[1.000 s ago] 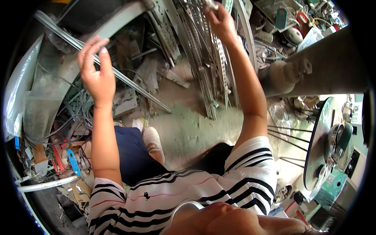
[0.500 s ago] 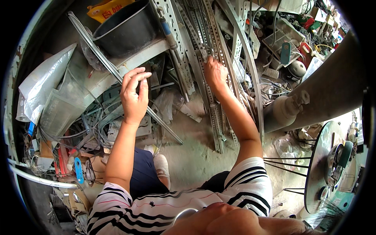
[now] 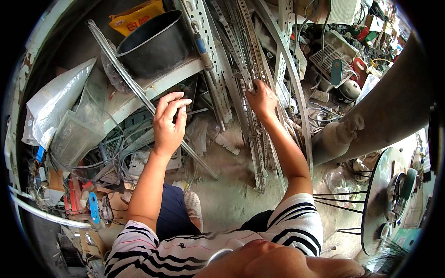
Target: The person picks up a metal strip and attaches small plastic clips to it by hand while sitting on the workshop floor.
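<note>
My right hand (image 3: 263, 100) is closed around a perforated metal strip (image 3: 236, 52), among a bundle of long slotted metal strips (image 3: 258, 160) that stand leaning before me. Its fingertips are partly hidden behind the knuckles. My left hand (image 3: 169, 127) hangs in the air to the left of the bundle. Its fingers are slightly bent and apart, with nothing between them. Behind that hand, thin metal rods (image 3: 119, 66) slant from the shelf down to the floor.
A black pot (image 3: 155, 46) and a yellow bag (image 3: 135, 17) sit on the shelf at the far left. Cables (image 3: 125, 150) tangle below it. A curved metal bar (image 3: 296, 83) and a gas cylinder (image 3: 334, 136) stand right of the strips. A round table (image 3: 376, 204) is at the right.
The view has shifted a little. My right hand has come slightly nearer with the strip in its grip. My left hand has drifted slightly right and nearer, still empty.
</note>
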{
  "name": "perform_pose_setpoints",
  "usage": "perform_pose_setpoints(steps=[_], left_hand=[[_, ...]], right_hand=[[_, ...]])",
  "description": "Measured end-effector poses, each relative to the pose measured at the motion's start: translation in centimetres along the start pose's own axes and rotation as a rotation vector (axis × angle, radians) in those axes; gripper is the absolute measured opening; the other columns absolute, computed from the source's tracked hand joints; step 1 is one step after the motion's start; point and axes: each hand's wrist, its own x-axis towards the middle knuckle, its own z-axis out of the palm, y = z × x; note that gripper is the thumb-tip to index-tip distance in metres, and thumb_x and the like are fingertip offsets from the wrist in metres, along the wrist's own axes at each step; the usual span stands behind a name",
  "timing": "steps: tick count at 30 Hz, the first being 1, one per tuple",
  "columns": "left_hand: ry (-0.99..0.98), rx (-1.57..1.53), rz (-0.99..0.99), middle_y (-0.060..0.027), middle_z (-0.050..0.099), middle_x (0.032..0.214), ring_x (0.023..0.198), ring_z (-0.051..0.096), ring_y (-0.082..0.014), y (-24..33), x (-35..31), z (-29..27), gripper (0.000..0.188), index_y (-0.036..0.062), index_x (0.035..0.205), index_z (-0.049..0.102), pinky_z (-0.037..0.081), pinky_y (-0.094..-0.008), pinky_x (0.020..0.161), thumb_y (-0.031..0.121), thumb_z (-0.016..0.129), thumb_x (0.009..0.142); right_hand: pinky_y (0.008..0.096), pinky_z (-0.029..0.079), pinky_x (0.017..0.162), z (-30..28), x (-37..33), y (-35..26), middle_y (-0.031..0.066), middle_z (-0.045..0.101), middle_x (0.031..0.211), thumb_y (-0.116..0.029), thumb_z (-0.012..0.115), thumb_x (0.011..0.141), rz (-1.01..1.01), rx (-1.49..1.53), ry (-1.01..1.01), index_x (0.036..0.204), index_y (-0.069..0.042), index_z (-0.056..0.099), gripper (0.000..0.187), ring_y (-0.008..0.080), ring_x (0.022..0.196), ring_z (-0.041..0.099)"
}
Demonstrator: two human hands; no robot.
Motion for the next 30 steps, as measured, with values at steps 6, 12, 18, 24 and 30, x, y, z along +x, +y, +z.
perform_pose_setpoints(steps=[6, 12, 18, 24, 30], left_hand=[[-0.034, -0.038, -0.021, -0.0105, 0.061, 0.108, 0.097, 0.061, -0.0283, 0.3, 0.2, 0.4, 0.015, 0.0074, 0.097, 0.067, 0.05, -0.0353, 0.084, 0.001, 0.06, 0.085], [-0.061, -0.032, -0.006, -0.0112, 0.061, 0.108, 0.098, 0.061, -0.0294, 0.3, 0.0, 0.8, 0.014, 0.0072, 0.098, 0.066, 0.05, -0.0357, 0.084, 0.003, 0.061, 0.085], [-0.088, -0.03, 0.015, -0.0109, 0.062, 0.108, 0.098, 0.061, -0.0293, 0.6, 0.2, 1.3, 0.014, 0.0082, 0.098, 0.067, 0.05, -0.0356, 0.084, 0.005, 0.062, 0.086], [-0.125, -0.03, 0.004, -0.0094, 0.062, 0.107, 0.097, 0.062, -0.0276, 0.6, -0.3, 1.4, 0.015, 0.0079, 0.1, 0.067, 0.05, -0.0345, 0.083, 0.005, 0.062, 0.086], [-0.245, -0.157, -0.028, -0.0099, 0.063, 0.107, 0.096, 0.062, -0.0269, 1.8, -0.6, 4.0, 0.015, 0.007, 0.101, 0.067, 0.05, -0.0336, 0.084, 0.005, 0.062, 0.086]], right_hand=[[0.0441, 0.048, 0.081, -0.5, -0.4, 1.5, 0.013, 0.059, 0.101, -0.023, 0.068, 0.078, -0.16, 0.081, 0.136, 0.108, -0.007, 0.059, 0.034, 0.0342, 0.094, 0.058], [0.04, 0.047, 0.075, -3.3, 0.9, -0.3, 0.0171, 0.058, 0.096, -0.016, 0.066, 0.085, -0.186, 0.268, 0.147, 0.106, 0.001, 0.057, 0.029, 0.0328, 0.083, 0.059], [0.0356, 0.047, 0.072, -5.5, 4.5, 1.8, 0.0149, 0.059, 0.09, -0.02, 0.07, 0.085, -0.107, 0.524, 0.241, 0.104, 0.003, 0.057, 0.032, 0.0263, 0.079, 0.057], [0.0207, 0.042, 0.061, -9.2, 4.1, 1.8, -0.001, 0.058, 0.073, -0.017, 0.074, 0.083, -0.074, 0.691, 0.168, 0.096, 0.002, 0.06, 0.027, 0.0048, 0.068, 0.051], [0.0217, 0.044, 0.075, -10.9, 3.5, 3.8, 0.0018, 0.063, 0.095, -0.022, 0.073, 0.085, 0.036, 0.816, -0.093, 0.11, 0.002, 0.057, 0.038, 0.0059, 0.082, 0.056]])
